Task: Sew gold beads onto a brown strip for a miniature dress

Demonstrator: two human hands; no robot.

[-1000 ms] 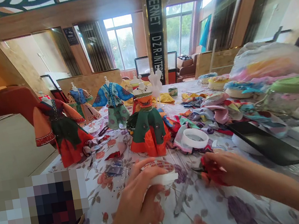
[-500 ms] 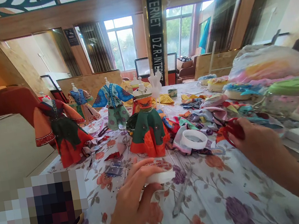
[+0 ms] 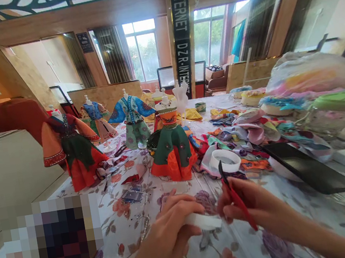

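Note:
My left hand (image 3: 172,229) is closed round a white roll of tape (image 3: 203,221), holding it just above the flowered tablecloth (image 3: 231,254). My right hand (image 3: 253,203) grips red-handled scissors (image 3: 233,195), their dark tip pointing up and away. The two hands meet at the roll's right end. Just beyond them stands a small mannequin in a green and orange dress (image 3: 173,148), with a second white tape ring (image 3: 225,160) to its right.
Other dressed doll mannequins stand at the left: a red and green one (image 3: 71,153), a blue one (image 3: 131,118). A heap of fabric scraps (image 3: 245,130) lies behind. A black tablet (image 3: 305,164) rests at right, below bagged trims (image 3: 314,76). A blurred patch covers the lower left.
My right hand went out to the fabric scraps at the right, then came back with the red scissors to the roll. My left hand lowered the roll a little toward me.

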